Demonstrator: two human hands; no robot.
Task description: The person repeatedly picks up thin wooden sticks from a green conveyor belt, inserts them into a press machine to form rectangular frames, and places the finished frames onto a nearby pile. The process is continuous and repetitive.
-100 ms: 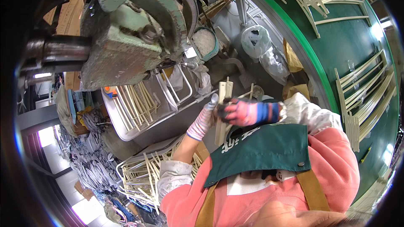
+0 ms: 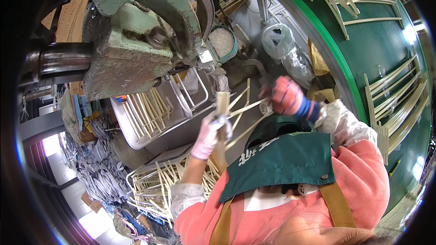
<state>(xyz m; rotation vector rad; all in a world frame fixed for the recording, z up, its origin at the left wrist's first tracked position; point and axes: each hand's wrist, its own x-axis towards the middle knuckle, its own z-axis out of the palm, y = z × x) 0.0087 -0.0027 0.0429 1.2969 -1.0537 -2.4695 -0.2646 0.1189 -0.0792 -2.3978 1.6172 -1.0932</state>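
Head view, centre of the frame: the gloved left hand (image 2: 210, 137) grips a cream slatted piece (image 2: 222, 103) by its thick edge — probably because that gives a firm hold and leaves the thin slats free to splay rightward. Right of it, the gloved right hand (image 2: 290, 99) hangs near the slat ends, too blurred to tell whether it holds anything. At upper left a heavy green machine (image 2: 136, 50) blocks what lies behind. A white tray (image 2: 180, 109) beneath it bears cream strips (image 2: 141, 115); a tangled pile of frames (image 2: 159, 190) crowds the lower left. At right, a green table (image 2: 359, 54) carries stacked frames (image 2: 399, 115), apparently laid aligned to save room.
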